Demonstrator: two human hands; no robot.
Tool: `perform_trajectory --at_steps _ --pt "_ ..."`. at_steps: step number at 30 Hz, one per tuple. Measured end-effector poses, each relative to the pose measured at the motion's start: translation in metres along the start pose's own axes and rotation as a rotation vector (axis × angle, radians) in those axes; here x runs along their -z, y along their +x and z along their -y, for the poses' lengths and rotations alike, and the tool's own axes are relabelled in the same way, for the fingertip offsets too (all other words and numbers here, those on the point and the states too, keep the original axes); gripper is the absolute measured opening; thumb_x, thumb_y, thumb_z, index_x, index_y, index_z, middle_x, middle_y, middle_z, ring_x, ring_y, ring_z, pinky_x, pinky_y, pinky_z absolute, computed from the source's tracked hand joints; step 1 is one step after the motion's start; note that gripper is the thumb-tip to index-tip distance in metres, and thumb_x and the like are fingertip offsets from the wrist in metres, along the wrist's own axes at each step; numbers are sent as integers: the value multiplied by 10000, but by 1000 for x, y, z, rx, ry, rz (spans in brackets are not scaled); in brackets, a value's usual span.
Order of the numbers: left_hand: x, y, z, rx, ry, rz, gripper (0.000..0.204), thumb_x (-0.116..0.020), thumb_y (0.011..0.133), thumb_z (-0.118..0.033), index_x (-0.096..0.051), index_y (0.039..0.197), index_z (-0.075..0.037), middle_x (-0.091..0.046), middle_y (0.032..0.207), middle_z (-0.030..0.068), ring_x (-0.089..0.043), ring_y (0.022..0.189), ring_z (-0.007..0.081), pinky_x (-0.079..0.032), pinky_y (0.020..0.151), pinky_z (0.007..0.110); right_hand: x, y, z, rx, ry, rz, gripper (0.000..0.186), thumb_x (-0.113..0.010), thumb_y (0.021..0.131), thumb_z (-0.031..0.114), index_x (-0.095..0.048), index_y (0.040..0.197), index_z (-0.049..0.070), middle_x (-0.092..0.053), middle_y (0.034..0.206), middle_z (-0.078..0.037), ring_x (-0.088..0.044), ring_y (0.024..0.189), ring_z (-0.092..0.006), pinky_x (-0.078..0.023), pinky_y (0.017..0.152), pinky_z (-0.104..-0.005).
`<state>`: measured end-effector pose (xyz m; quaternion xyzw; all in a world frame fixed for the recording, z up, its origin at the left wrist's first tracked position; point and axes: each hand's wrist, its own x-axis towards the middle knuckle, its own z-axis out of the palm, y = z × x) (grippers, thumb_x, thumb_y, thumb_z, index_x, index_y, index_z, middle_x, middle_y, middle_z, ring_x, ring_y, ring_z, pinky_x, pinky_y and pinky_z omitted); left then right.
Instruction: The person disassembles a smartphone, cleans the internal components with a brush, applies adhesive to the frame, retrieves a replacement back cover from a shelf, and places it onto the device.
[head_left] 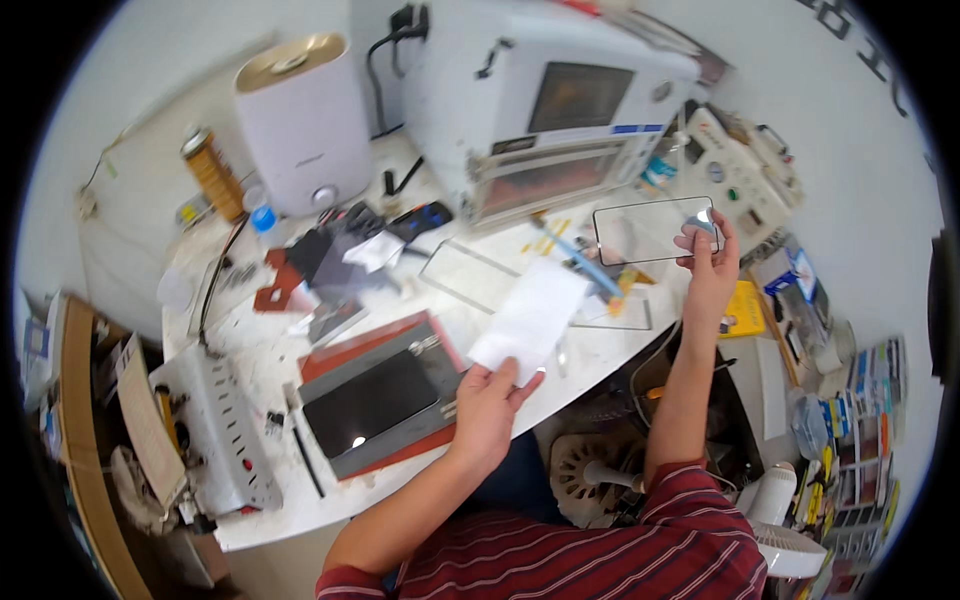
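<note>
My left hand (488,412) pinches the lower end of a white rectangular sheet (535,312), paper or cloth, above the bench. Raised at the right, my right hand (714,250) grips one short end of a clear phone glass (645,232) with a thin black border. The two held things are apart. Left of my left hand, a black phone screen (370,403) lies face up on a dark grey mat (425,352), which rests on a reddish mat (395,457). Behind the white sheet, another black-bordered glass (468,275) lies on the bench.
A large white machine (545,100) with a window stands at the back, beside a white humidifier-like appliance (302,125). A spray can (213,172) and a blue-capped bottle (264,219) are at the back left. A perforated metal box (215,430) sits at the bench's left edge.
</note>
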<state>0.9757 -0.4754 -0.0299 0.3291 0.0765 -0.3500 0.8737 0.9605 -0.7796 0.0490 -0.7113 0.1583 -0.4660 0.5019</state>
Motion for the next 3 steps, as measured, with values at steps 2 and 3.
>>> perform_trajectory --at_steps 2,3 --pt "-7 16 4 53 -104 48 333 -555 1075 -129 -475 1320 83 -576 1379 165 -613 1262 280 -511 1132 438 5 0 21 182 -120 -87 584 -626 1038 145 -358 1550 60 -732 1136 -119 -727 845 -150 -539 681 -243" --pt "-6 24 3 252 -128 93 417 -577 1071 -170 -429 1374 76 -555 1406 175 -581 1301 323 -487 1154 442 14 4 26 196 -125 -107 584 -626 1038 145 -358 1550 60 -732 1136 -119 -727 845 -150 -539 681 -243"
